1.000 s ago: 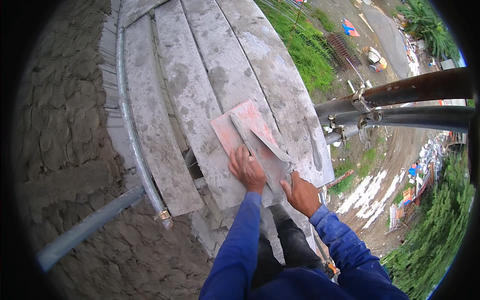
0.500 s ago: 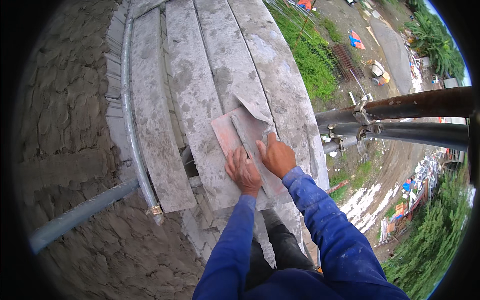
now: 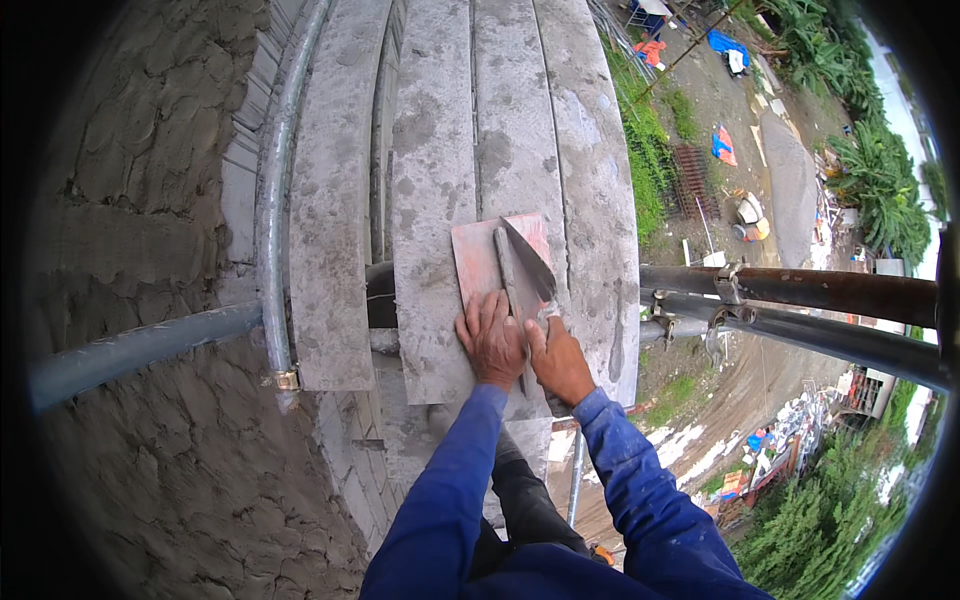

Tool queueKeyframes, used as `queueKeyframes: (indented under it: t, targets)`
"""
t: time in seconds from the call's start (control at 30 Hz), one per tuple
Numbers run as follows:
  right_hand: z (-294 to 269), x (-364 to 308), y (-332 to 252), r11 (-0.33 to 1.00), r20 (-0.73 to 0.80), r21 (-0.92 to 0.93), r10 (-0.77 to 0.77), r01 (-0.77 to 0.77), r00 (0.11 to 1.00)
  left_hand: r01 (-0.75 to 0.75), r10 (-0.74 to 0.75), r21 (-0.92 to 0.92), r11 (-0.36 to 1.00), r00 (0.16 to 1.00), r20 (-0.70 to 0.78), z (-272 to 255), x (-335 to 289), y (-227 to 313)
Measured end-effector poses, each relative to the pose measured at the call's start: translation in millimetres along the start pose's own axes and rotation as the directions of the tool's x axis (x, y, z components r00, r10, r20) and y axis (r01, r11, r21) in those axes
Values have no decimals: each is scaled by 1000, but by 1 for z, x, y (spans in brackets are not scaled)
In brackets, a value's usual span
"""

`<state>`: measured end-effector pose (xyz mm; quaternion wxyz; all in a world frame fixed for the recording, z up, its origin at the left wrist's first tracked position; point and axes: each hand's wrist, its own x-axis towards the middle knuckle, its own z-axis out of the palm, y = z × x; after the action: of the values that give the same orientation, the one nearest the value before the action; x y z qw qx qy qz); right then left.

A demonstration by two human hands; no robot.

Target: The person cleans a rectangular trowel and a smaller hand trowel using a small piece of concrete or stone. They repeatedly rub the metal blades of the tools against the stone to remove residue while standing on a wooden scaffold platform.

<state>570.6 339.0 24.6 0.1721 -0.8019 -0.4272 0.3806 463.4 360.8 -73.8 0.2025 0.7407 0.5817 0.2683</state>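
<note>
A reddish plastering float [image 3: 475,258], with a raised bar handle [image 3: 505,262] along its middle, lies on the grey scaffold planks. My left hand [image 3: 492,340] rests on its near part, fingers stretched out and somewhat apart across the board, the thumb beside the bar. My right hand [image 3: 562,362] is closed around the handle of a pointed trowel [image 3: 533,264]. The blade slants over the float's right half, its tip close to the far end of the bar. My right palm hides most of the trowel's handle.
Rough wet mortar covers the wall [image 3: 150,270] on the left. A metal pipe [image 3: 283,200] runs along the planks [image 3: 430,130], with a gap between boards. Scaffold tubes [image 3: 800,287] with clamps cross at right. Far below lie a mixer [image 3: 750,215], rubble and greenery.
The trowel blade has swung from beyond the float's far right edge to over its right half, and turned its dark face up. My left hand stays on the float. The view has rotated.
</note>
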Motion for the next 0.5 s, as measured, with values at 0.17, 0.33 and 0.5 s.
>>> queueKeyframes:
  t: [0.17, 0.33, 0.5]
  targets:
    - [-1, 47, -11, 999, -39, 41, 38, -36, 999, 22, -21, -65, 998, 1000, 10, -3, 8, 7]
    - [6, 1, -16, 999, -20, -3, 40, -40, 999, 8, -8, 27, 1000, 1000, 16, -6, -1, 1]
    - [-3, 27, -25, 993, 24, 43, 112, -113, 993, 55, -52, -72, 996, 998, 36, -6, 1, 6]
